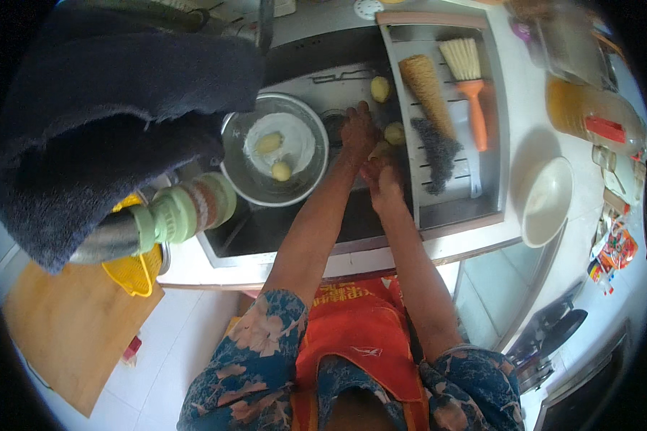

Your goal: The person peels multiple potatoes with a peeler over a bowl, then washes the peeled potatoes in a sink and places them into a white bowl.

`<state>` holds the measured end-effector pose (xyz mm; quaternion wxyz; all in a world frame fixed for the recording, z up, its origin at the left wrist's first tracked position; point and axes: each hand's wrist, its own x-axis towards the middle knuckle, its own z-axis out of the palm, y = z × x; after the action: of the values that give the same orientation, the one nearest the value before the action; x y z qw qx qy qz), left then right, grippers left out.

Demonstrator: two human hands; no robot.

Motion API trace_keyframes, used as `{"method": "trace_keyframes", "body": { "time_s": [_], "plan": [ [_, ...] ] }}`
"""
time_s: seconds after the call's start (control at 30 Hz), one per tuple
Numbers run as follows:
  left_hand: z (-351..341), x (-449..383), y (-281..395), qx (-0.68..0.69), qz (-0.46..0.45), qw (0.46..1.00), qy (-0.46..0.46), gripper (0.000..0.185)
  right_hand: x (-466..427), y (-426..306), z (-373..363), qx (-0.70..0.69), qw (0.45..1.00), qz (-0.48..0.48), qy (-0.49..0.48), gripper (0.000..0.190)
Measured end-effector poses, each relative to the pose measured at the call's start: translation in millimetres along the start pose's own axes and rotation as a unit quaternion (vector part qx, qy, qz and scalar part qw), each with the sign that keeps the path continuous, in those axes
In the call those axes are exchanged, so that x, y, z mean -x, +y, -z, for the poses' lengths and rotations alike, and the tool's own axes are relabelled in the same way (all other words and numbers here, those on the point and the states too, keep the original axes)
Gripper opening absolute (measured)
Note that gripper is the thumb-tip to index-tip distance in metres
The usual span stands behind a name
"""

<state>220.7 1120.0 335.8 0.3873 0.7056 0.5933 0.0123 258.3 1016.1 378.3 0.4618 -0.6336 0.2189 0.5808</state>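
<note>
My left hand [359, 131] is over the dark sink, its fingers pointing away from me. Close to its wrist, my right hand [383, 180] has its fingers around a pale yellow piece, apparently a peeled potato [379, 151], partly hidden between the hands. Whether the left hand grips it too cannot be told. Two more peeled potatoes lie at the sink's right side, one farther back [380, 89] and one near the hands [394, 133]. Left of my hands, a round metal basin [321, 167] holds two potatoes [269, 143] and something white at its bottom.
Right of the sink, a drainer compartment [447, 215] holds a loofah-like scrubber [428, 89], dark mesh [436, 156] and an orange-handled brush [477, 110]. A white bowl [547, 207] stands farther right. A dark towel [140, 81] hangs at left above a green-and-metal fixture [175, 213] and a yellow basket [140, 272].
</note>
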Motion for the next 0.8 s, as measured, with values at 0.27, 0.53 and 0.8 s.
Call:
{"method": "trace_keyframes", "body": {
  "time_s": [0.27, 0.53, 0.8],
  "plan": [
    [49.6, 72.6, -27.2, 0.061, -0.207, 0.967, 0.139, 0.028, -4.0, -17.1, -19.6, -0.033, 0.973, 0.044, -0.225, 0.04],
    [71.0, 70.9, -100.4, 0.203, 0.137, 0.957, 0.155, 0.023, -8.5, -19.0, -46.9, 0.075, 0.963, 0.136, -0.219, 0.041],
    [108.0, 100.0, -1.6, 0.365, -0.081, 0.927, 0.01, 0.026, -18.5, -40.5, -53.0, 0.066, 0.978, 0.069, -0.188, 0.03]
  ]
}}
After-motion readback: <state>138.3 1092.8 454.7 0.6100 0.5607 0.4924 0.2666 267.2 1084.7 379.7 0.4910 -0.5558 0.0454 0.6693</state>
